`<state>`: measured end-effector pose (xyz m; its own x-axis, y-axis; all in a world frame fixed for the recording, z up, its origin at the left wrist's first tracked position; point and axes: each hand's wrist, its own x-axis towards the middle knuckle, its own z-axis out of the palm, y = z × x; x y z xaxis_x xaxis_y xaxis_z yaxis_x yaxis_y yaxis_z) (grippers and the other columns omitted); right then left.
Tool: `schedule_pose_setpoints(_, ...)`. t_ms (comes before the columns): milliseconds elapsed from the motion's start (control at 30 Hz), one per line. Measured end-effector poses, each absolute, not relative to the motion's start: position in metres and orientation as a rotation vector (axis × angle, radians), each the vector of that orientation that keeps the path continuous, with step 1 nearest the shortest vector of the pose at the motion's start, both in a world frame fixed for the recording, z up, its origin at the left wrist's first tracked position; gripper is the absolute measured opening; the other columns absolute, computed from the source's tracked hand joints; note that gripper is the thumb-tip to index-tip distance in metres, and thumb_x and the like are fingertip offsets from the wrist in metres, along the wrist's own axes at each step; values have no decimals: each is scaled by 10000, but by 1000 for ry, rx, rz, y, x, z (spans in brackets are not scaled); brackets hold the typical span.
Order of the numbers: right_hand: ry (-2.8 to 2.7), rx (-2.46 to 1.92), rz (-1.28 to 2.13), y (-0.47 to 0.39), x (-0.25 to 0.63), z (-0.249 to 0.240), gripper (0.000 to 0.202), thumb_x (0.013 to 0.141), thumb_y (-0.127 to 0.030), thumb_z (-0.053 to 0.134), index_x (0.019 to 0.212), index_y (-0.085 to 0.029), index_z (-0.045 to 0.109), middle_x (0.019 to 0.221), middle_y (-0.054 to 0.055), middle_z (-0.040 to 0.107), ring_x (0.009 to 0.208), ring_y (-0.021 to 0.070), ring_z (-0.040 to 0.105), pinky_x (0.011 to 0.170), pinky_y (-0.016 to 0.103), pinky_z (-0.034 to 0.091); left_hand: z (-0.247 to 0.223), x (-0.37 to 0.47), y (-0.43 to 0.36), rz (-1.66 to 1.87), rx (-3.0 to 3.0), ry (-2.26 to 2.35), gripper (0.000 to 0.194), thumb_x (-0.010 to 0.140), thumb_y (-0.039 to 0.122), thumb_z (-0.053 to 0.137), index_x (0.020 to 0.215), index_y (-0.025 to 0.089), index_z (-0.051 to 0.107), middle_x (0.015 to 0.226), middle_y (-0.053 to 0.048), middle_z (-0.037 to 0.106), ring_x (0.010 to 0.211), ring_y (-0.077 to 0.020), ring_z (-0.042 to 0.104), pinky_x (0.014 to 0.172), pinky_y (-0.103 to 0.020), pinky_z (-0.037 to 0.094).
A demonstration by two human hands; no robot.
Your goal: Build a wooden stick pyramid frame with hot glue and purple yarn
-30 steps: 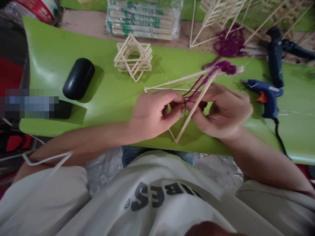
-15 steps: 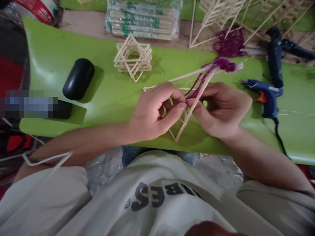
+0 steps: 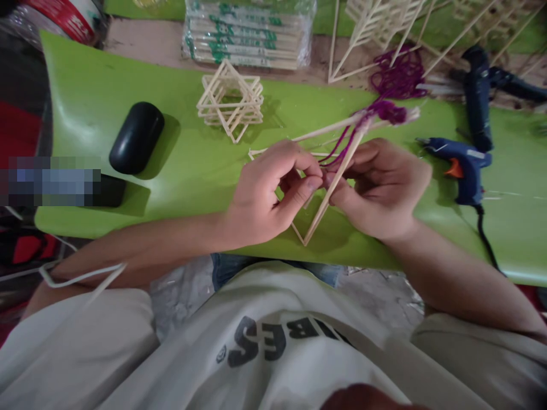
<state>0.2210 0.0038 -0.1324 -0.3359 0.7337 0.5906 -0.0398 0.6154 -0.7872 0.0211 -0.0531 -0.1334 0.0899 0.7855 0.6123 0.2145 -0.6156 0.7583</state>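
Note:
A frame of thin wooden sticks (image 3: 325, 200) stands on the green table in front of me. Purple yarn (image 3: 390, 111) is wound around its top joint, and strands of it run down to my fingertips. My left hand (image 3: 273, 193) pinches the yarn between thumb and forefinger, left of the slanted stick. Close against it, my right hand (image 3: 380, 188) is also closed on the yarn, its fingers partly behind that stick. The exact spot where the fingertips meet is too small to make out.
A star-shaped stick stack (image 3: 231, 102), a black oval case (image 3: 137, 138) and a blue glue gun (image 3: 461, 165) lie around my hands. Behind are packaged chopsticks (image 3: 248, 37), a purple yarn heap (image 3: 397, 74), a second glue gun (image 3: 477, 97) and a larger stick structure (image 3: 376, 23).
Both hands stay pinched together at the yarn, with my right hand shifted slightly left. The stick frame's top has tilted a little; other things are unmoved.

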Motion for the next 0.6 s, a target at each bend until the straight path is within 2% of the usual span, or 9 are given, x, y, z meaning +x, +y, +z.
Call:
schedule_pose_setpoints(267, -1811, -533, 842, 7, 226, -133, 308, 844, -461, 1024, 1045, -290, 864, 727, -28, 766, 629, 163, 722, 485, 267, 555, -133, 22, -55, 1543, 1833, 962, 40, 1085, 240, 729, 1079, 216, 697, 1006, -34, 726, 809, -105, 704, 695, -232, 629)
schedule_pose_setpoints(367, -1776, -514, 896, 6, 224, -134, 298, 854, -437, 1017, 1045, -287, 844, 732, -36, 763, 595, 141, 697, 470, 247, 539, -131, 23, -56, 1569, 1806, 957, 7, 1084, 217, 724, 1083, 210, 722, 994, -41, 753, 829, -117, 740, 724, -245, 655)
schedule_pose_setpoints(467, -1713, -502, 991, 4, 221, -136, 322, 836, -401, 1024, 1048, -293, 809, 801, -41, 784, 588, 128, 695, 474, 241, 560, -128, 23, -57, 1582, 1824, 1009, 16, 1075, 227, 738, 1064, 230, 749, 963, -40, 791, 838, -141, 772, 731, -270, 663)
schedule_pose_setpoints(600, -1644, -509, 1132, 5, 220, -141, 477, 781, -317, 1037, 1174, -314, 767, 925, -48, 814, 666, 146, 759, 540, 265, 636, -127, 21, -54, 1605, 1939, 1040, 27, 1074, 251, 739, 1050, 244, 748, 971, -37, 818, 883, -163, 804, 740, -293, 674)
